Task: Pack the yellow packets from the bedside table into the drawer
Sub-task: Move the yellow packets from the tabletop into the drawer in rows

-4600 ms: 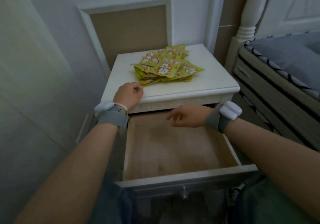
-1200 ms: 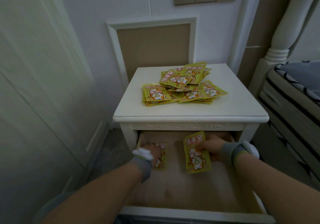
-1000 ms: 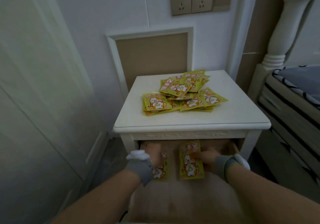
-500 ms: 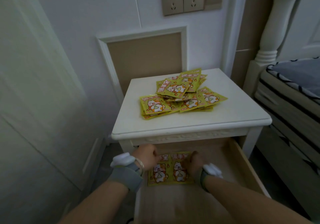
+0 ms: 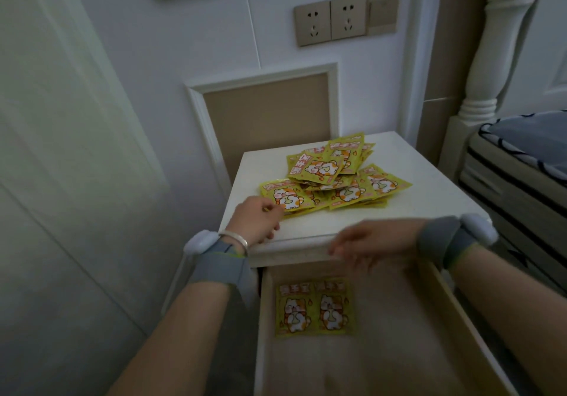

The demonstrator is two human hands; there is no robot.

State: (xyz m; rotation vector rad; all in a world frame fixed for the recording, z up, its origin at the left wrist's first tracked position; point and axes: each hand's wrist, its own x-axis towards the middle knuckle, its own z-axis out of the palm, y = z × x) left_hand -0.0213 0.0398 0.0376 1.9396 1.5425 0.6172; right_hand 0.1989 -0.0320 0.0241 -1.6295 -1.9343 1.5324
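Note:
A loose pile of yellow packets (image 5: 334, 177) with a cartoon cat lies on the white bedside table (image 5: 429, 199). My left hand (image 5: 254, 222) rests at the pile's front left, fingers curled on the corner of the nearest yellow packet (image 5: 287, 196), which still lies flat. My right hand (image 5: 368, 243) hovers over the table's front edge above the open drawer (image 5: 460, 328), fingers apart and empty. Two packets lie side by side, face up, at the drawer's back left: one (image 5: 294, 311) on the left, one (image 5: 333, 306) on the right.
A white door or cupboard panel (image 5: 61, 181) stands close on the left. A bed (image 5: 521, 162) with a white post (image 5: 500, 52) is on the right. Wall sockets (image 5: 331, 19) sit above the table. The drawer's right part shows bare wood.
Both hands have let go of the two packets in the drawer and come up. The left hand has reached the pile on the table; the right hand has lifted to the table's front edge.

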